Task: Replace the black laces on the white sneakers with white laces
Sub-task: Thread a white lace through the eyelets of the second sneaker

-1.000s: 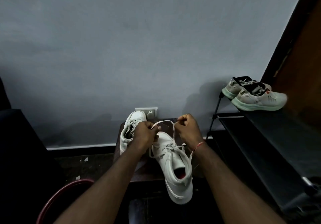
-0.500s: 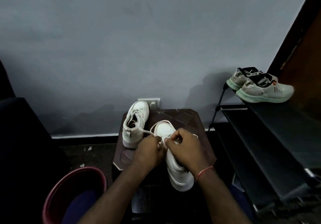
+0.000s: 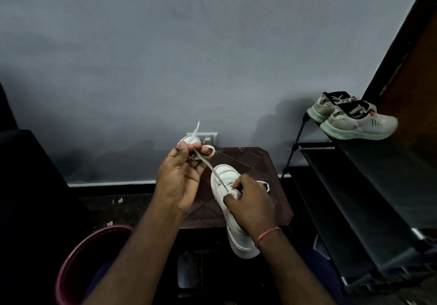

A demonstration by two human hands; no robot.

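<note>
A white sneaker (image 3: 227,177) lies on the dark brown stool (image 3: 250,162), its heel hanging over the front edge. A white lace (image 3: 208,162) runs taut from its eyelets up to my left hand (image 3: 181,177), which pinches it, the free end sticking up above the fingers. My right hand (image 3: 251,203) rests on the sneaker's tongue area and grips the shoe at the eyelets. The second white sneaker (image 3: 189,140) stands behind my left hand and is mostly hidden by it. No black lace is in view.
A black shoe rack (image 3: 354,186) stands to the right with a pair of grey sneakers (image 3: 354,120) on top. A maroon bucket (image 3: 78,257) sits low left. A wall socket (image 3: 209,139) is behind the stool. A dark object fills the left edge.
My left hand has lifted up and left, pulling the white lace taut out of the sneaker. My right hand stayed on the shoe.
</note>
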